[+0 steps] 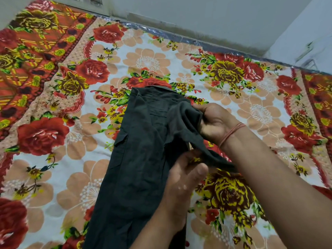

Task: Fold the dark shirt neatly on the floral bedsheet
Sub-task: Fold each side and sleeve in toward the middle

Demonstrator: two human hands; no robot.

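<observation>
The dark shirt (140, 159) lies lengthwise down the middle of the floral bedsheet (147, 58), collar at the far end, with its left side folded in and a sleeve cuff showing at the left edge. My right hand (213, 121), a red thread on its wrist, grips the shirt's right sleeve near the shoulder and lifts it off the sheet. My left hand (181, 178) pinches the same sleeve lower down, at the shirt's right edge. The sleeve's end hangs between my hands toward the right.
The bedsheet covers the whole bed and has a red patterned border (30, 56) at the left and the far right. A pale wall (206, 17) runs along the bed's far edge, with a strip of clear plastic (179, 39) showing there.
</observation>
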